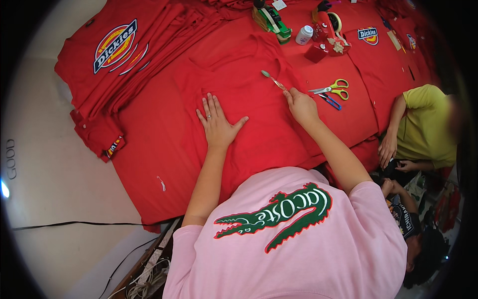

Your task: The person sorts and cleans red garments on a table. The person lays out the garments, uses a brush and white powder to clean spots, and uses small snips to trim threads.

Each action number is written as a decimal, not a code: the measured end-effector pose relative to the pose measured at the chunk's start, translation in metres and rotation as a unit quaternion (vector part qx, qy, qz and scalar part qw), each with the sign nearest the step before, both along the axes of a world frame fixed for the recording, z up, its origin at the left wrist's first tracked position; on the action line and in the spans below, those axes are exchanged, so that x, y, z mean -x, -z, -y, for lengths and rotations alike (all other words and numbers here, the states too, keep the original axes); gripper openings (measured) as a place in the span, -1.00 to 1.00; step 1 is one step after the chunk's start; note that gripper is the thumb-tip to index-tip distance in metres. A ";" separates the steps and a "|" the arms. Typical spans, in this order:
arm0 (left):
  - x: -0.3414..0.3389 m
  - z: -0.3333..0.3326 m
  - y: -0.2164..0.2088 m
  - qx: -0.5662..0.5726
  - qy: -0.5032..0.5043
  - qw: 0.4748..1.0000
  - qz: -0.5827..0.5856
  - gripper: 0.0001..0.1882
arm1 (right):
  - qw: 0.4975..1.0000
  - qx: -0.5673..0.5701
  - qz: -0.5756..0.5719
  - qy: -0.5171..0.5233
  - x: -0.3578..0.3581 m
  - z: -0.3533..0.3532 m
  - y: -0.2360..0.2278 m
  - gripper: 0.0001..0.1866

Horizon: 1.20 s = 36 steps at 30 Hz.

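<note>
A red T-shirt (259, 134) lies spread on the red-covered table in front of me. My left hand (217, 125) rests on it, palm down with its fingers spread. In my right hand (302, 106) is a toothbrush (274, 79), gripped by its handle, with the greenish bristle head pointing away to the upper left. The brush head is over the shirt's right part; whether it touches the fabric I cannot tell. Just right of that hand lie yellow-green-handled scissors (339, 90), partly open, and blue thread snips (330, 101).
Red printed shirts (149, 42) are piled at the far left. Along the back stand a green tape dispenser (273, 22), a white bottle (304, 35) and a red tape dispenser (326, 35). A person in yellow (428, 124) sits at the right; another person (411, 219) is below.
</note>
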<state>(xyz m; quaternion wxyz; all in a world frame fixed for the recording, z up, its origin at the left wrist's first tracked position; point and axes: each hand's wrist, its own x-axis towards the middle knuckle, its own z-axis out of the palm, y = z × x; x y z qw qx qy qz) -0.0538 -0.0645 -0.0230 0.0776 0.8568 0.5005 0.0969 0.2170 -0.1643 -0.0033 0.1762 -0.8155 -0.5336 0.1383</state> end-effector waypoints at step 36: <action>-0.004 -0.001 -0.002 0.021 -0.005 1.000 -0.015 0.40 | 0.992 -0.018 0.053 -0.116 -0.020 0.046 -0.007 -0.59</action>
